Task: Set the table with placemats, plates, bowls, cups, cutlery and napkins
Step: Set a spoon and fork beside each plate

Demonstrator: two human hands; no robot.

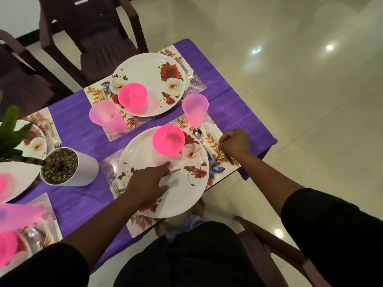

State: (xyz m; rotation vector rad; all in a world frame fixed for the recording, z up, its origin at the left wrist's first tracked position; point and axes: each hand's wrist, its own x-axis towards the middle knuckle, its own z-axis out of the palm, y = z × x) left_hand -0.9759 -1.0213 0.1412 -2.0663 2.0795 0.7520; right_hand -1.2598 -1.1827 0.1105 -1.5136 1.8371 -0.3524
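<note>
Pebbles fill a white plant pot [69, 166] standing on the purple tablecloth [83, 129] at the left. Beside it, a fork [116, 186] is seen on the near placemat [223, 162], left of the floral plate [161, 195]. The left hand [148, 186] is laid on this plate with fingers straight and spread. A pink bowl [168, 139] sits on the plate's far part, and a pink cup [195, 109] is set beyond it. Right of the plate, a spoon [202, 139] and knife [213, 135] lie on the placemat, where the right hand [235, 143] is curled around the knife's handle.
</note>
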